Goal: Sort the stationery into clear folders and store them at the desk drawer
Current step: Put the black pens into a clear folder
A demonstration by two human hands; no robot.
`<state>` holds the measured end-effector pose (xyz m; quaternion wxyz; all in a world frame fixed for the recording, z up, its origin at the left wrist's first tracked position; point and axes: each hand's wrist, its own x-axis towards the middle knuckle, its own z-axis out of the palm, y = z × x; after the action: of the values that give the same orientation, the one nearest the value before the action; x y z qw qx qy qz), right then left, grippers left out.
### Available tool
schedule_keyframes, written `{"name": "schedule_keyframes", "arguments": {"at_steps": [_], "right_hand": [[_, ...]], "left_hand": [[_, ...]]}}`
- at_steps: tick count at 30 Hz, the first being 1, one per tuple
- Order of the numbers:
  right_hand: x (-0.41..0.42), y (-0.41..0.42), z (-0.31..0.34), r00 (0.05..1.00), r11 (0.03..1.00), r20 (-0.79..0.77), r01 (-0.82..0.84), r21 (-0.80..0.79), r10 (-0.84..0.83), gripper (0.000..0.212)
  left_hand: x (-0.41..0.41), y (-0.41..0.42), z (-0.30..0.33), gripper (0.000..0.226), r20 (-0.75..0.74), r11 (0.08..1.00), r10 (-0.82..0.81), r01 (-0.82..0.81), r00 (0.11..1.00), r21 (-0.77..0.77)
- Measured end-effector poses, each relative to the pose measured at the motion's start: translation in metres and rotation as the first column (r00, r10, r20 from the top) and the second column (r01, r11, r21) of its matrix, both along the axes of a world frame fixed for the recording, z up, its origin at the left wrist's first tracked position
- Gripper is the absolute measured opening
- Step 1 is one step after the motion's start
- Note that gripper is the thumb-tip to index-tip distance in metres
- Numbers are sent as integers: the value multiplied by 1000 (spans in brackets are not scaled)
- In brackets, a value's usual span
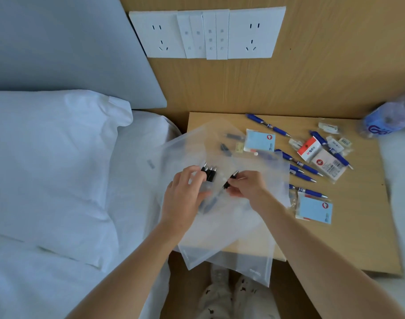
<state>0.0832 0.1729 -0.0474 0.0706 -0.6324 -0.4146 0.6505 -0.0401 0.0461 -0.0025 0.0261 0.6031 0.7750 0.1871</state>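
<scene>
Left hand (185,194) grips four black pens (209,173) (tips up); right hand (245,187) pinches another pen (230,179) above clear folders (220,226).

The clear folders (220,226) cover the left part of the tabletop (358,238); items beneath them show only as dim grey shapes. Small packets (335,141) near the far right corner are too small to identify. A blue-labelled wrapped object (388,120) is blurred and cut off by the right edge. The left hand (185,196) hides the rear ends of the black pens (209,173).
</scene>
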Motion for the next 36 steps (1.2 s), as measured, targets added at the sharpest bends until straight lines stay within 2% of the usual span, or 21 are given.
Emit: {"name": "schedule_keyframes", "arguments": {"at_steps": [5,8,12,15,18,20,24,28,33,36], "right_hand": [[-6,-5,-3,997,996,-68,-38,-76,33,25],[-7,0,2,991,995,-125,-54,-84,44,12],[4,25,5,992,997,-101,82,5,-81,18],[17,51,8,989,977,28,139,165,-145,16],[25,73,6,977,939,171,62,340,-126,19],[24,85,1,976,918,200,-3,397,-83,23],[5,97,-3,982,896,187,-71,439,-13,24],[-21,100,-5,969,844,214,-217,490,125,32],[-43,105,-20,921,781,289,-378,497,262,30],[-54,108,-23,863,707,374,-497,503,340,26]], "left_hand": [[-6,-5,0,33,-16,1000,24,-24,1000,-14],[-12,-9,-1,31,-19,999,42,-43,999,-22],[-20,-13,-4,33,-29,998,53,-54,998,-37],[-23,-12,-6,43,-55,997,61,-64,997,-42],[-25,-10,-8,42,-67,994,97,-100,993,-52],[-26,-9,-8,37,-79,990,120,-126,990,-62],[-29,-6,-10,36,-87,986,144,-150,986,-77],[-38,-7,-10,35,-92,978,177,-185,980,-92],[-49,-7,-9,40,-93,970,227,-234,969,-70],[-52,-5,-10,48,-110,971,224,-232,968,-63]]}}
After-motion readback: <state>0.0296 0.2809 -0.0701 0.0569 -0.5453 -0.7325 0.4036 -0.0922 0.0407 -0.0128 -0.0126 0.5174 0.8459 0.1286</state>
